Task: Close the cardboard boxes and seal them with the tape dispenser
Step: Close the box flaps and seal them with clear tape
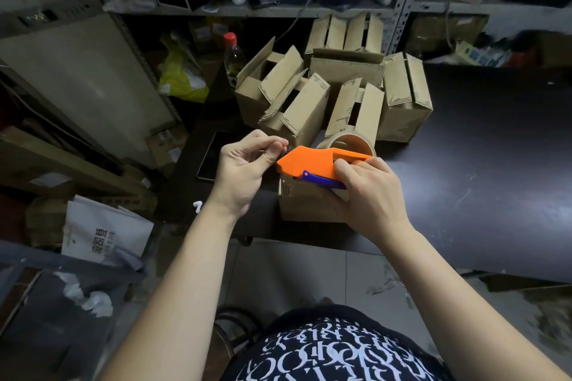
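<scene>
The orange tape dispenser [309, 161] hung just above the small cardboard box [306, 204] at the near edge of the dark surface [479, 164], its nose pointing left and its brown tape roll [353, 141] at the far end. Our right grip [371, 192] was wrapped round the handle, fingers curled over the top, which kept the tool level over the box lid. Our left grip [244, 164] had thumb and forefinger pinched together at the nose, we judged on the tape end, though the strip itself was too thin to make out; drawing it free would let us start a seam. Behind stood a cluster of open boxes [312, 108], flaps up, within reach for their turn; a red-capped bottle [233, 56] stood beside them on the left; cluttered metal shelves [278, 11] rose beyond.
</scene>
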